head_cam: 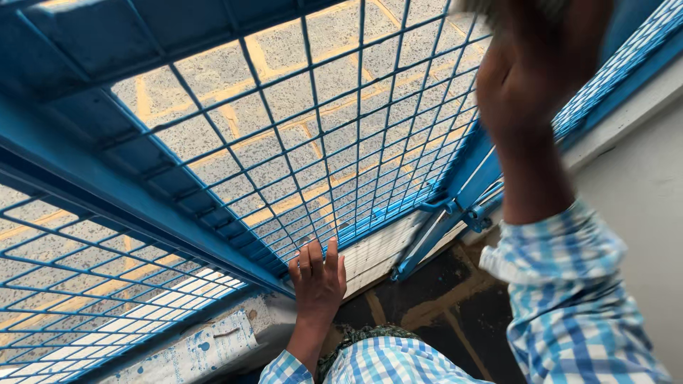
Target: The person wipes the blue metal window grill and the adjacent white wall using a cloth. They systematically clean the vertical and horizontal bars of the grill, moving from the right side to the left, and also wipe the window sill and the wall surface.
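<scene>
I look down along a blue metal mesh gate (pixel 306 142). My left hand (pixel 318 279) is flat against the gate's lower blue frame, fingers together and holding nothing. My right hand (pixel 530 67) is raised close to the camera at the upper right, blurred, against the gate's edge; something pale and blurred shows above it at the frame's top, and I cannot tell whether it grips it. Both arms wear blue and white checked sleeves (pixel 569 306).
Beyond the mesh lies speckled paving with yellow joints (pixel 213 71). A blue hinge or latch (pixel 466 212) sits at the gate's bottom right. A white wall (pixel 640 199) rises on the right. A dark floor (pixel 441 299) and a paint-spattered ledge (pixel 199 352) are below.
</scene>
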